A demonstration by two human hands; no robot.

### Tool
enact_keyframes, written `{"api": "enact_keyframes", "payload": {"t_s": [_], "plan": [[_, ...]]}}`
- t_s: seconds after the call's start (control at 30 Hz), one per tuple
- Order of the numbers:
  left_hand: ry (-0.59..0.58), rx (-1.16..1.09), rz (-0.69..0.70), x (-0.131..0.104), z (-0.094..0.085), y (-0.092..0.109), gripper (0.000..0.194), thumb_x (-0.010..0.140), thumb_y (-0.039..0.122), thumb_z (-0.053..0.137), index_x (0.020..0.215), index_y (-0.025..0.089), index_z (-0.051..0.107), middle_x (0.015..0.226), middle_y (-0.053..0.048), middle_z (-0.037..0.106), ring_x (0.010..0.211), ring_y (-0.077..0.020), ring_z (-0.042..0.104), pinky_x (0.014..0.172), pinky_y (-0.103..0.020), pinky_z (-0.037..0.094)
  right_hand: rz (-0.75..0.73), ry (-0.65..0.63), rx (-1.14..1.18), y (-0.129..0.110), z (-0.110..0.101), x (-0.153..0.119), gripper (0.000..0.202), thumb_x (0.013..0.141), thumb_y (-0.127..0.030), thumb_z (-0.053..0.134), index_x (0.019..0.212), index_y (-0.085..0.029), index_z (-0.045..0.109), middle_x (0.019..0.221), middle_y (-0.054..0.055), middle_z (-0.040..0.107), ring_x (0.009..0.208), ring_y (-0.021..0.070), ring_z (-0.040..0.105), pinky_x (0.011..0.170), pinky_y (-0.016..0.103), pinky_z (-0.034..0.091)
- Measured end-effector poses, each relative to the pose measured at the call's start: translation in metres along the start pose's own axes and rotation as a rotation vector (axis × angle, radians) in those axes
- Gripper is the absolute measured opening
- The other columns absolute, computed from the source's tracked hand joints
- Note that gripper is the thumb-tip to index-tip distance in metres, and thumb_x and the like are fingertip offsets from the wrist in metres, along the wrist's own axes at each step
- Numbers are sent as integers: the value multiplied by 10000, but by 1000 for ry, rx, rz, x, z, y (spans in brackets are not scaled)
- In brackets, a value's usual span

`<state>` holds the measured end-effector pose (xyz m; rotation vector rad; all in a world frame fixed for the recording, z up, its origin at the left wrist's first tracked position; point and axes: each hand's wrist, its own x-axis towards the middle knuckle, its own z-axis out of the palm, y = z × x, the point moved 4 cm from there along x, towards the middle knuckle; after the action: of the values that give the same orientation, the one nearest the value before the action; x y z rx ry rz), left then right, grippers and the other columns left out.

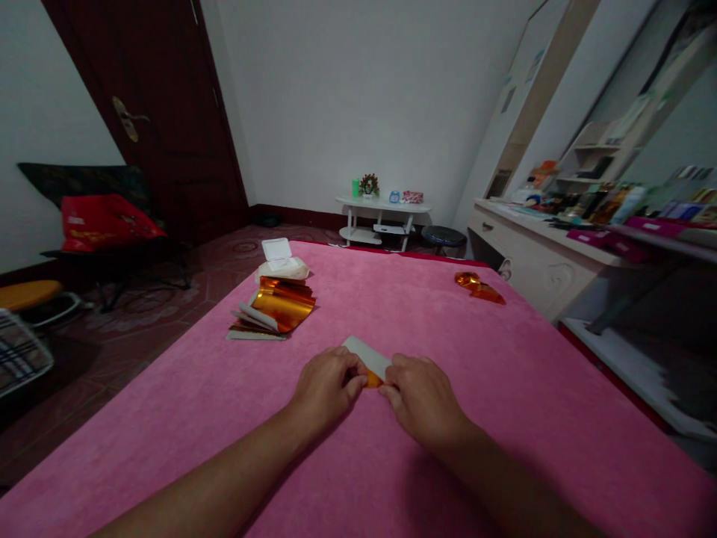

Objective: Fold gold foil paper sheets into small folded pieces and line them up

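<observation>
Between my two hands is a sheet of gold foil paper (367, 354), its pale grey back facing up and a strip of shiny gold showing along the near edge. My left hand (330, 381) pinches its left end between thumb and fingers. At the other end, my right hand (417, 392) grips it the same way. Both hands rest low over the pink cloth (370, 463). Farther off to the left lies a loose stack of gold foil sheets (285, 302), some curled to show grey backs. Folded gold foil pieces (479, 288) lie at the far right.
Behind the stack is a pack of wipes (283, 267) with its lid up. A white dressing table (538, 254) crowded with bottles borders the right side. Beyond the cloth stand a small white shelf table (381, 205) and a round stool (444, 237).
</observation>
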<state>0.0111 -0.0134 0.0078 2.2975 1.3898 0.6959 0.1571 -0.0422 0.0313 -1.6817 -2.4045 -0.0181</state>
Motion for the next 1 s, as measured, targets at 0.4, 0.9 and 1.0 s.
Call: {"api": "enact_keyframes", "payload": {"t_s": [0.4,0.9,1.0], "plan": [[1,209,-152,11,4,2,128,834,336,576,778,225,607,749,8,648,692,-157,580,571,-255,293,57,19,-4,0,6,-2,114,813,-194,586,717,-194,648,779,25,630,700,161,564,631,288,321],[4,-60,34,0,-5,9,163,812,377,625,807,219,666,806,-7,659,748,-157,572,662,-255,379,134,88,193,12,13,-6,103,778,-162,570,688,-200,600,743,-11,608,661,119,550,605,234,332],[8,-29,1,2,0,5,96,792,299,642,748,219,672,771,-4,662,743,-157,575,665,-256,377,162,85,256,17,17,-5,100,769,-155,566,687,-204,595,731,-22,607,631,108,541,580,223,326]]}}
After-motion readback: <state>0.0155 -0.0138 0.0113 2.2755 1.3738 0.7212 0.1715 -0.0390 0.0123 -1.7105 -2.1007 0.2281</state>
